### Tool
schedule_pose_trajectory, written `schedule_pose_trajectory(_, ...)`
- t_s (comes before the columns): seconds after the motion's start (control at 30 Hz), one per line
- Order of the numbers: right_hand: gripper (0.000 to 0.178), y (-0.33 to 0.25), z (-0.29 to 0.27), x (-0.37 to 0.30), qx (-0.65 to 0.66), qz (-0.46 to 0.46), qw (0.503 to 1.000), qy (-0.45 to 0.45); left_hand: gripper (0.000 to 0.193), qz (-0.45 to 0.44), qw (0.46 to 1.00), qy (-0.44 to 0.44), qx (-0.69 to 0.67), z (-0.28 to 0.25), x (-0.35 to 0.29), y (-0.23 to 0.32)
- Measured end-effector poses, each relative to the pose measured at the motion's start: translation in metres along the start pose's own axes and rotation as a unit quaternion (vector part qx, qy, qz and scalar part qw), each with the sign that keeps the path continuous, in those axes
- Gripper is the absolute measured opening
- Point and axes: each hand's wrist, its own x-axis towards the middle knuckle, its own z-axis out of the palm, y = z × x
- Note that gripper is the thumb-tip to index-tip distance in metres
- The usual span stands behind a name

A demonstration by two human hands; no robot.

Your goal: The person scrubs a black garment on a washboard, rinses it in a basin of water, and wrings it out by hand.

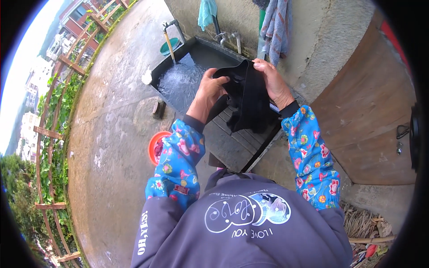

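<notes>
Between my two hands hangs a black cloth garment [250, 98], its lower folds drooping over a ridged washboard slab [223, 138]. My left hand [209, 91] pinches the garment's left edge, thumb on top. At the upper right edge, my right hand [271, 80] grips it with the fingers mostly behind the cloth. Beyond my left hand lies a dark stone sink basin [154, 73] full of water, with a stream pouring in from a yellowish pipe [169, 43]. Part of a brush [274, 108] with pale bristles shows beside the garment, below my right hand.
An orange-red basin [152, 152] holding dark red cloth stands on the concrete floor at the left. A green bucket [170, 45] sits behind the sink. Towels [275, 29] hang on the wall. To the right is a wooden door [366, 116]; a railing [49, 131] borders the far left.
</notes>
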Motion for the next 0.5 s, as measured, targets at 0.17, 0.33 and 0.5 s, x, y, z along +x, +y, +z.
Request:
schedule_pose_trajectory(0.17,0.036,-0.013,0.0,-0.002,-0.489,-0.062,0.869,-0.044,0.01,0.045,0.994,-0.068,0.066,0.021,0.012,0.026)
schedule_pose_trajectory(0.33,0.038,-0.017,-0.022,-0.007,-0.683,-0.241,0.681,0.109,0.01,0.103,0.989,-0.027,0.099,0.074,0.008,0.093)
schedule_pose_trajectory(0.5,0.037,-0.022,-0.044,0.022,-0.61,-0.05,0.76,0.217,0.013,0.201,0.974,0.032,0.101,0.113,-0.015,0.142)
